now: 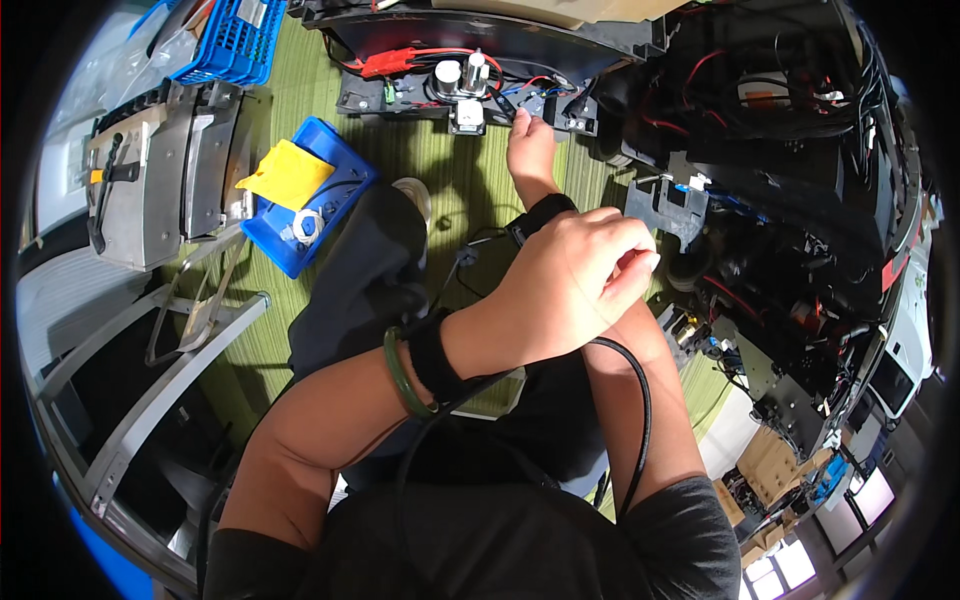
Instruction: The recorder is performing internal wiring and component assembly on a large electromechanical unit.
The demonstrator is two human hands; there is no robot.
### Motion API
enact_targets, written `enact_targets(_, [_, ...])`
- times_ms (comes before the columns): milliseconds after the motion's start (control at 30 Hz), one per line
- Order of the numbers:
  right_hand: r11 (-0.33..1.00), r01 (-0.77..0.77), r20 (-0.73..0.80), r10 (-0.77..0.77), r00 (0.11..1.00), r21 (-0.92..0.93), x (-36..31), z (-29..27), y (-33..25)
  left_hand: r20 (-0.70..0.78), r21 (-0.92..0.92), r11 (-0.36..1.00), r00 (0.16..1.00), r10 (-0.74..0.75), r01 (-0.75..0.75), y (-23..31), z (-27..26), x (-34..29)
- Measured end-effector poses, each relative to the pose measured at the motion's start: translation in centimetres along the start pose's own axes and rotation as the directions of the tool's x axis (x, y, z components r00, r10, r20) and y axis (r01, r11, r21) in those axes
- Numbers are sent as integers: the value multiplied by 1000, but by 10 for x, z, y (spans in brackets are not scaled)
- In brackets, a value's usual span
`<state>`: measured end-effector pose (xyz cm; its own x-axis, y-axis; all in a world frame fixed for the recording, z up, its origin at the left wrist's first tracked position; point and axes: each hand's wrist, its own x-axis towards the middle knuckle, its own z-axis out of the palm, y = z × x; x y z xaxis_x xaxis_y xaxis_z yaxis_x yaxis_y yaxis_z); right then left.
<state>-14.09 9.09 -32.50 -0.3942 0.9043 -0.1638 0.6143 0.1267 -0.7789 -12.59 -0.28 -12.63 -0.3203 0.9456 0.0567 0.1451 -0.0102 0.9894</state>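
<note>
My right hand [531,153] reaches forward to the low dark panel [420,106] of a machine. Its fingertips are bent together at the small wires and connectors [533,103] there; whatever they pinch is too small to make out. Beside them on the panel stand a white cylinder and a metal post [476,72] above a small white block [467,118]. Across my right forearm lies my left hand [560,285], its fingers curled in. Anything inside that curl is hidden. A green bangle [400,374] and a black band [436,360] circle my left wrist.
A blue tray [283,258] with a yellow cloth [288,174] lies on the green floor, left of my leg. A metal step frame [165,395] stands at the left. Black machinery with loose cables [760,110] fills the right. A black cable [643,400] loops by my right arm.
</note>
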Motion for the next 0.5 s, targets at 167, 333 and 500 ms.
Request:
enact_targets(167, [997,17,-22,-18,1000,-72,2,0,-8,-15,-20,999,1000,27,-27,1,-3,0])
enact_targets(333, [975,95,34,-90,995,-199,0,-4,-19,-62,-21,999,997,38,-39,-2,-2,0])
enact_targets(500, [969,55,38,-47,998,-242,4,-5,-19,-147,16,998,987,61,-60,-2,-2,-3])
